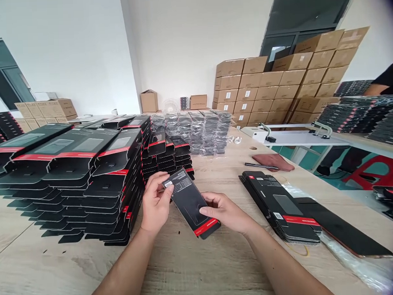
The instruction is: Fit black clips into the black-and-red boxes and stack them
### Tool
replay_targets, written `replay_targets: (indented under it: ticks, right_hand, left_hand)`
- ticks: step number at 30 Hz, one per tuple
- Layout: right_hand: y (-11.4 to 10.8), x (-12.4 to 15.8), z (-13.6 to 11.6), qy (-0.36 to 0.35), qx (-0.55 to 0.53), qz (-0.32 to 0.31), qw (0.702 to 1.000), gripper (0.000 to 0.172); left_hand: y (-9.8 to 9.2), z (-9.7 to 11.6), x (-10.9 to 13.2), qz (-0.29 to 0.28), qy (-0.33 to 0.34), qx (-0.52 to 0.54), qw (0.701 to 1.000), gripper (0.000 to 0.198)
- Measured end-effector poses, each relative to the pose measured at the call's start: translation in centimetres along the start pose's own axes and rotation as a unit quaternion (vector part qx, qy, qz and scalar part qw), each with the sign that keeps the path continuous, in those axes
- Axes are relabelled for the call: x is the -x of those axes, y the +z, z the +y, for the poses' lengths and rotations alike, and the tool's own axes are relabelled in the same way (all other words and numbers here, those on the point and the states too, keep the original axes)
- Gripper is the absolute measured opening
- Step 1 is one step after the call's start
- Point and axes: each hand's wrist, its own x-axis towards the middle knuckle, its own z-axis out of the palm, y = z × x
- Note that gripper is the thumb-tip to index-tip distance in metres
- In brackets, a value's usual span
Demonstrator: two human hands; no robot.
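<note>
Over table (201,272), left hand (155,202) & right hand (226,212) grip black pkg (188,203) by edges, stacks (114,185) just left.

The room had white walls (180,45) and two windows with dark glass, one on the left (7,81) and one high on the right (307,10). Brown cardboard cartons (262,89) stood in a tall stack by the far wall. A long pale wooden table (194,272) filled the front, and a red plastic stool (371,171) stood on the teal floor (306,154) at right.

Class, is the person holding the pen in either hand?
No: the left hand and right hand both hold a black package, while the pen lies on a brown cloth.
</note>
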Motion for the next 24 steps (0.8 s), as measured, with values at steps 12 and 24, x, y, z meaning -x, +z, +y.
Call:
replay_targets:
  ticks: [12, 24]
  right_hand:
    - [-3.7, -2.3, -1.6, -0.051, -0.12, 0.315, 0.94, 0.047]
    - [-9.3, -17.7, -10.8, 0.096, 0.28, 0.34, 0.893, 0.032]
  left_hand:
    - [0.8, -1.2, 0.5, -0.033, -0.074, 0.02, 0.997, 0.049]
    - [0.8, -2.0, 1.5, -0.191, -0.003, -0.162, 0.968, 0.051]
